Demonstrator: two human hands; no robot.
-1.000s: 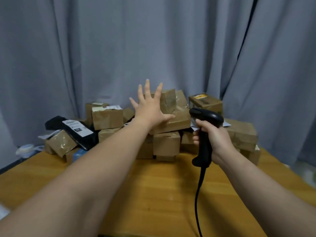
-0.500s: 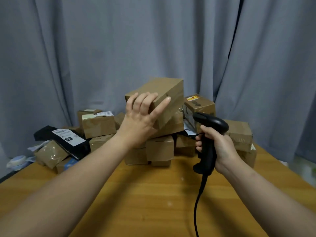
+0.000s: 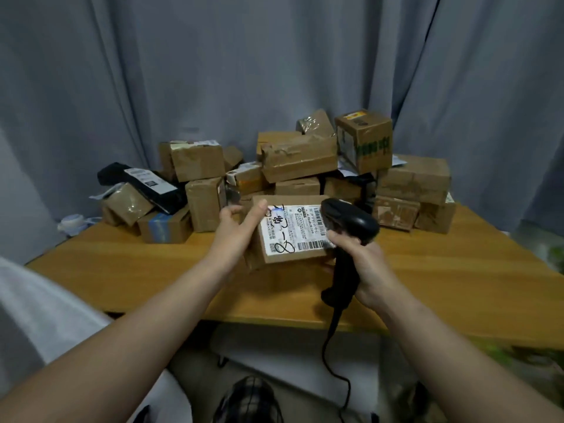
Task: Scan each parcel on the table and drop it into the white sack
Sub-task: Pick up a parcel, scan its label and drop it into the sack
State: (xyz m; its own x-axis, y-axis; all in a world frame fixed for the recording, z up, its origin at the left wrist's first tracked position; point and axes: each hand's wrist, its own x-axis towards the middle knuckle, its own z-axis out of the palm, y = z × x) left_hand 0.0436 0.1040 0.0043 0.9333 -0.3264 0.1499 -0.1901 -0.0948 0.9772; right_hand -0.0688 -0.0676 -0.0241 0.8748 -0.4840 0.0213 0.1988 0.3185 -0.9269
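While aloft, left hand (image 3: 236, 227) around parcel (image 3: 293, 236)

Parcels (image 3: 300, 158) are piled on the table's (image 3: 122, 270) far side; one parcel (image 3: 293, 236) is nearer, with the scanner (image 3: 351, 222) just right of it.

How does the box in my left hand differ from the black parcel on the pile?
The box is brown cardboard; the black parcel is a dark bag. The box is held up by the left hand; the black parcel lies tilted on the pile. Both bear white labels.
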